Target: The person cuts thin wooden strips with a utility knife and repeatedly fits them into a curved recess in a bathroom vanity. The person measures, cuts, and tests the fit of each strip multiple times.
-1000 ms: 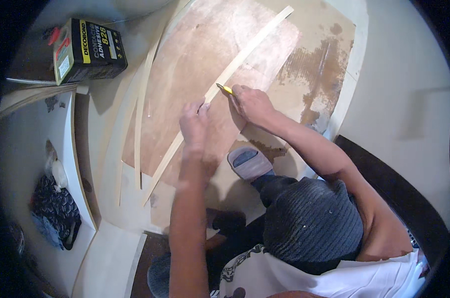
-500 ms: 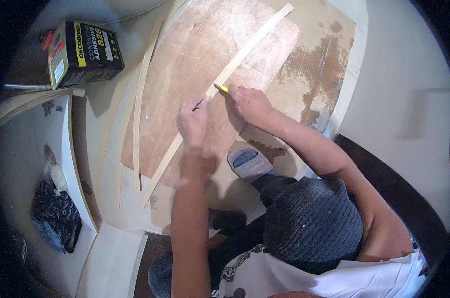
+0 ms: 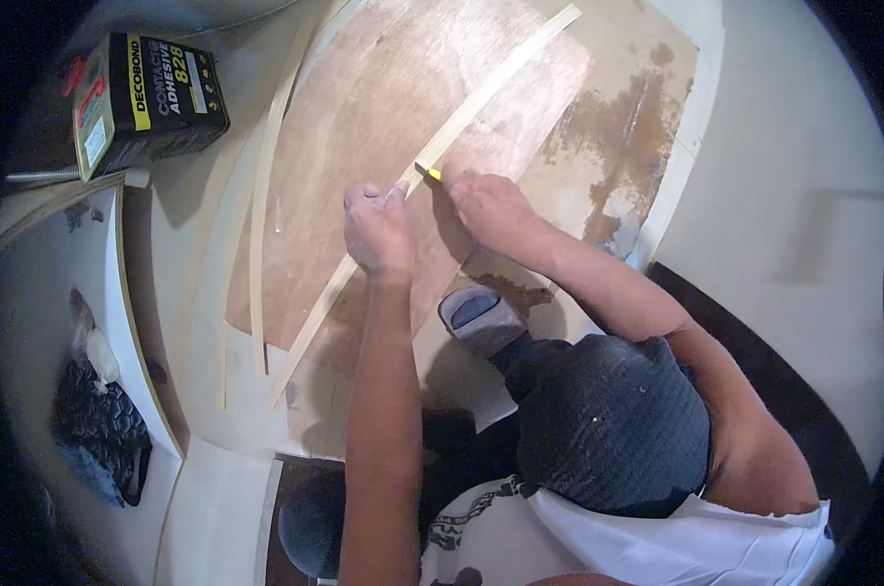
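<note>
A long, thin wooden strip (image 3: 495, 86) lies diagonally across a reddish plywood sheet (image 3: 344, 107). My left hand (image 3: 378, 230) is closed on the strip near its middle, thumb toward the upper edge. In my right hand (image 3: 491, 207) is a yellow utility knife (image 3: 433, 174), its dark blade resting on or just over the strip, slightly beyond my left thumb. The knife's handle is mostly hidden inside my fingers. Whether the blade has cut into the wood is too small to tell.
More thin strips (image 3: 259, 234) lie along the sheet's left edge. A black and yellow adhesive tin (image 3: 164, 103) stands at the upper left, above a white curved panel (image 3: 149, 342) with a dark cloth (image 3: 100, 420). My slippered foot (image 3: 481, 317) is close below my right hand.
My left hand has turned and its fingers have curled up; a slim dark shape that showed at it is no longer visible. The knife blade stays at nearly the same spot on the strip.
</note>
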`<state>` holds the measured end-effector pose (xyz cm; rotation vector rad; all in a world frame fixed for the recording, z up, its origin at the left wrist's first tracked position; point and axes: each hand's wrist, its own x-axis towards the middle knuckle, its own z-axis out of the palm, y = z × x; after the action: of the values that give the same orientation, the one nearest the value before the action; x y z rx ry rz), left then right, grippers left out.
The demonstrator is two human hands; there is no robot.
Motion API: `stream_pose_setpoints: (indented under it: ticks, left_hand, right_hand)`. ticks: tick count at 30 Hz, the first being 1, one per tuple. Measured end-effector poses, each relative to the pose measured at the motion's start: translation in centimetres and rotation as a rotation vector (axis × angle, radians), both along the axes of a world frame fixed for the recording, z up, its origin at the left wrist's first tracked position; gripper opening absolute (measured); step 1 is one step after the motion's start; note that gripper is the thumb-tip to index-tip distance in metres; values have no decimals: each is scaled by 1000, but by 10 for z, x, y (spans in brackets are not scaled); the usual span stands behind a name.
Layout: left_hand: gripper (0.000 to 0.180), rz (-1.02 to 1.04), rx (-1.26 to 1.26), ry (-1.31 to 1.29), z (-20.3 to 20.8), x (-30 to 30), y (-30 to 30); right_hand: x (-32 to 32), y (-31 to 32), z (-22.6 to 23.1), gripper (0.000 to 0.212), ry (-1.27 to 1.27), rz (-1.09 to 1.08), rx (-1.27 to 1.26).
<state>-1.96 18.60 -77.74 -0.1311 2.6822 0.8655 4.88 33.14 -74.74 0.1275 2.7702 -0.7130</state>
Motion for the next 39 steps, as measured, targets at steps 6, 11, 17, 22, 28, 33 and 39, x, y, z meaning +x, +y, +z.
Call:
stream_pose_setpoints:
  ticks: [6,11,17,22,28,33,39]
  left_hand:
    - [36,3,4,-53,12,-7,4]
    - [36,23,41,-39,11,-6,4]
    - [33,-53,9,56,-6,-6,-5]
    - [30,-53,19,-52,3,-7,1]
    - [29,-60,30,-19,8,-7,1]
    - [29,-48,31,-56,4,-9,-1]
    - [29,-64,29,-55,7,-8,0]
  right_hand:
    - [7,-1,1,12,-63,-76,-20]
    - [24,2,-7,10,-37,-114,-36]
    - [16,0,8,20,-57,-277,-104]
    - [16,-1,-9,29,-38,-296,-130]
    - [6,-5,-16,28,-7,-236,-94]
    - [2,-6,-15,25,-40,-232,-80]
    - [3,-2,-14,15,50,-152,-83]
